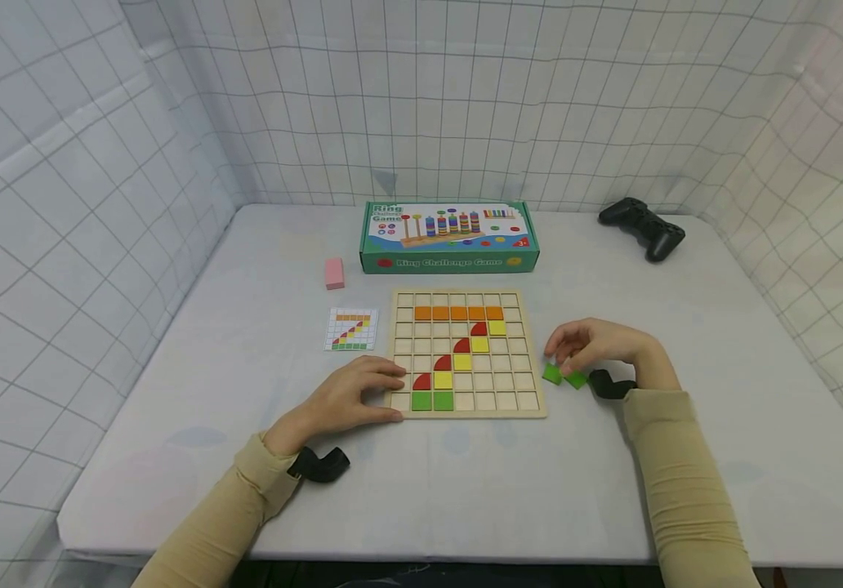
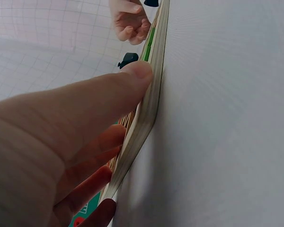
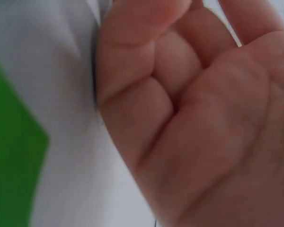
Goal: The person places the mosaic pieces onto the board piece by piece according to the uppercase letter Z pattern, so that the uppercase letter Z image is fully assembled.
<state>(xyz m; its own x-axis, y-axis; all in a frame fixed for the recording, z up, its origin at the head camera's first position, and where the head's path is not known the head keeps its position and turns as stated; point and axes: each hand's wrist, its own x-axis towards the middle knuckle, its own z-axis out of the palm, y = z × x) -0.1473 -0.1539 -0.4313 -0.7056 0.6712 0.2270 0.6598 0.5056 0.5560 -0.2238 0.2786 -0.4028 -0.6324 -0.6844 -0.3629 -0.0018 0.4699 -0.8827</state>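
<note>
A square wooden grid board (image 1: 483,380) lies on the table with orange tiles (image 1: 458,314) along a row near its top. Red quarter-round tiles (image 1: 443,363) and yellow tiles (image 1: 461,363) run diagonally below, and two green tiles (image 1: 432,401) sit in the bottom row. My left hand (image 1: 351,394) touches the board's left side, the thumb (image 2: 141,71) at its front corner and the fingers spread along the edge. Right of the board, my right hand (image 1: 598,341), fingers loosely bent, hovers close over two loose green tiles (image 1: 551,374); no tile shows between its fingers.
A pattern card (image 1: 351,329) with a similar design lies left of the board, a pink block (image 1: 334,273) behind it. Farther back stand a green Ring Challenge Game box (image 1: 451,237) and, at right, a black game controller (image 1: 642,229).
</note>
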